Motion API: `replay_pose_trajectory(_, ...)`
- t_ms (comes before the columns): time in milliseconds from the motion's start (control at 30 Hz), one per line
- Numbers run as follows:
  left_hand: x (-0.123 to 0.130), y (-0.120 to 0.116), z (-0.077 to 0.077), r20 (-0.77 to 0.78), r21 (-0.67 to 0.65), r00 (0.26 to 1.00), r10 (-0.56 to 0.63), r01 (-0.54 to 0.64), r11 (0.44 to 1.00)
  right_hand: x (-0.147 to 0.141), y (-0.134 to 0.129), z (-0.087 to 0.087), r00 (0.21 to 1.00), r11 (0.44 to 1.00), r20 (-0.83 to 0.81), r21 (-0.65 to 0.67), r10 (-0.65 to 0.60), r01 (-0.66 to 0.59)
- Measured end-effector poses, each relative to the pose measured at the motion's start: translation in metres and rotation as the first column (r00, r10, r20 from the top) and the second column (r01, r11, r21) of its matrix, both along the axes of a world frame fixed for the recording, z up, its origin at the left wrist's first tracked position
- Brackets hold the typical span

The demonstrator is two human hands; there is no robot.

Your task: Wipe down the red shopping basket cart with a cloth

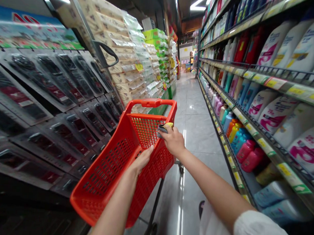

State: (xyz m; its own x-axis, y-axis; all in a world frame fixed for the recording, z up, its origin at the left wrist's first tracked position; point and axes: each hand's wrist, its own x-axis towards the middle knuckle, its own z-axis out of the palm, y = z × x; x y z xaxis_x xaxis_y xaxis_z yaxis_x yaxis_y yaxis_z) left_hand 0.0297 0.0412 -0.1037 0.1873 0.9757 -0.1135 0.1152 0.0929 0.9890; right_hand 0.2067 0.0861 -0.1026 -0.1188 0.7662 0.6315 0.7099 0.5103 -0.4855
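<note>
A red plastic shopping cart (103, 156) with lattice sides stands tilted in my view, on dark metal legs with wheels. My left hand (144, 159) is on its near side rim; the fingers look wrapped over the edge, partly hidden. Just beyond, at the same rim, my right hand (173, 140) is closed around a small grey, black and yellow item (163, 129), whose kind I cannot make out. The item sits over the cart's far end, close to the handle bar (151, 103). The visible part of the basket's inside shows bare red lattice.
Shelves of shampoo and other bottles (277, 112) line the right side. On the left hang blister packs (65, 134), with stacked packaged goods (123, 53) behind. A grey tiled aisle floor (196, 98) runs ahead. A black loop handle (106, 54) juts out at upper left.
</note>
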Motion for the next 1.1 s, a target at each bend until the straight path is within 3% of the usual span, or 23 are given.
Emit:
replay_pose_trajectory(133,0.007,0.003,-0.005,-0.01,-0.032,0.999,-0.042,0.042,0.999,0.019,0.018,0.029,0.968,0.985,0.206,-0.063,-0.144,0.16)
replay_pose_trajectory(233,0.008,0.003,-0.008,0.046,-0.064,0.998,-0.046,0.049,0.997,0.017,0.003,0.035,0.935,0.975,0.326,-0.119,-0.14,0.188)
replay_pose_trajectory(333,-0.007,-0.011,-0.011,0.112,-0.17,0.988,-0.105,0.123,0.978,0.004,-0.041,0.018,0.905,0.983,0.426,-0.169,0.013,0.065)
replay_pose_trajectory(433,-0.032,-0.041,-0.014,0.207,-0.346,0.962,-0.177,0.242,0.907,-0.002,-0.076,0.003,0.871,0.975,0.459,-0.205,0.176,-0.089)
replay_pose_trajectory(500,-0.045,-0.062,-0.016,0.237,-0.414,0.955,-0.179,0.266,0.87,-0.002,-0.083,0.0,0.872,0.969,0.452,-0.233,0.186,-0.085)
replay_pose_trajectory(600,-0.051,-0.082,-0.02,0.311,-0.438,0.94,-0.143,0.275,0.856,-0.006,-0.086,0.001,0.916,0.965,0.392,-0.26,0.083,0.024)
replay_pose_trajectory(700,-0.045,-0.085,-0.024,0.354,-0.449,0.928,-0.113,0.275,0.85,-0.019,-0.11,-0.008,0.95,0.963,0.308,-0.267,0.055,0.031)
replay_pose_trajectory(867,-0.04,-0.077,-0.03,0.333,-0.487,0.943,-0.021,0.191,0.852,-0.029,-0.173,-0.031,0.924,0.949,0.291,-0.264,0.247,-0.171)
replay_pose_trajectory(967,-0.044,-0.077,-0.038,0.25,-0.488,0.968,0.007,0.119,0.865,-0.021,-0.161,-0.023,0.89,0.947,0.36,-0.257,0.279,-0.192)
replay_pose_trajectory(1100,-0.046,-0.078,-0.048,0.17,-0.475,0.985,0.005,0.077,0.877,-0.011,-0.09,0.002,0.944,0.96,0.326,-0.275,0.042,0.052)
